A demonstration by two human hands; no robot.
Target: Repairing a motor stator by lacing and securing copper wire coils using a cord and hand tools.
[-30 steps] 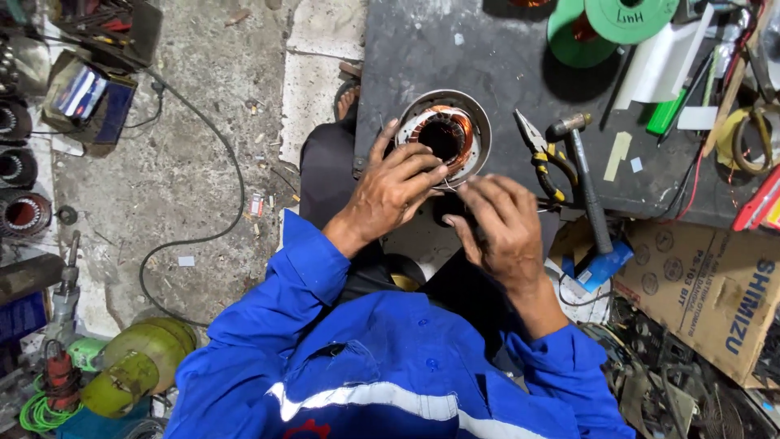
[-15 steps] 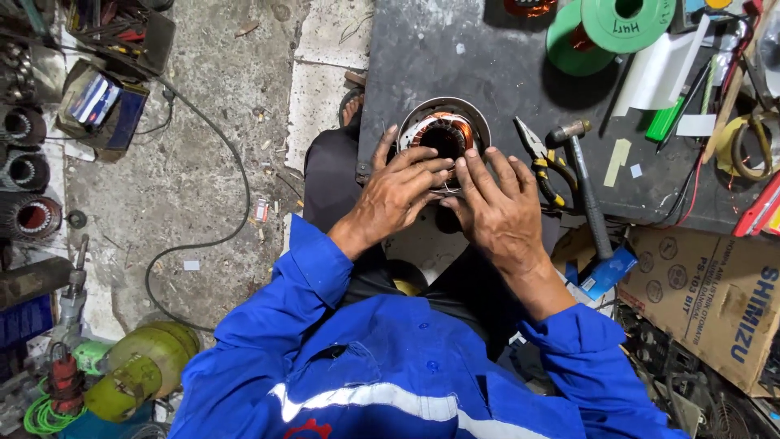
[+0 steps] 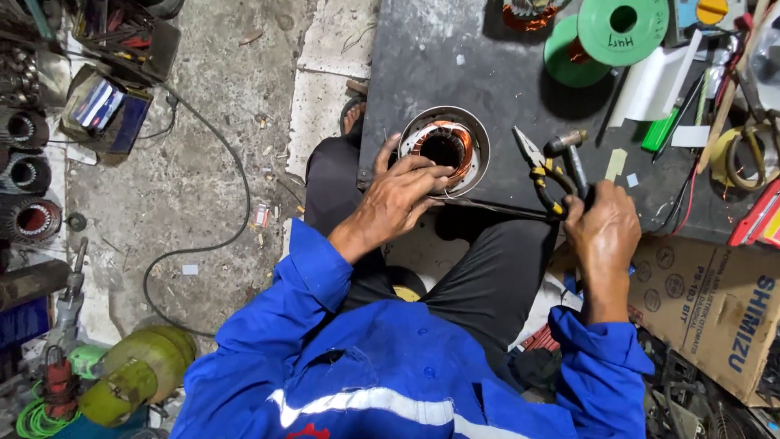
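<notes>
head view. the person sits at the near edge of a dark work board (image 3: 455, 65), wearing a blue jacket with a pale stripe across the chest. the left hand (image 3: 402, 199) rests on the motor stator (image 3: 444, 148), a round metal shell with copper windings around a dark bore. the stator stands on the board near its near-left corner, bore facing up. the fingers of the left hand are spread loosely and lie flat over the near-left rim and windings; they press on the stator rather than closing around it.

the right hand (image 3: 603, 232) is well apart from the stator, at the board's near edge to the right. its fingers are curled closed around the dark handle of a hammer (image 3: 569, 158), whose metal head points away from the person. just left of the hammer lie pliers (image 3: 540, 175) with yellow and black grips, jaws pointing toward the far side of the board; the right hand is touching or just beside their grips, and i cannot tell which.

a thin dark rod or wire (image 3: 496, 209) runs along the board edge from the stator toward the right hand.

further back on the board stand two green spools (image 3: 621, 31). a cardboard box (image 3: 715, 309) sits to the right of the right forearm. on the concrete floor at left lie a black cable (image 3: 215, 219), several other stators (image 3: 28, 175) and a yellow-green cylinder (image 3: 134, 374).
</notes>
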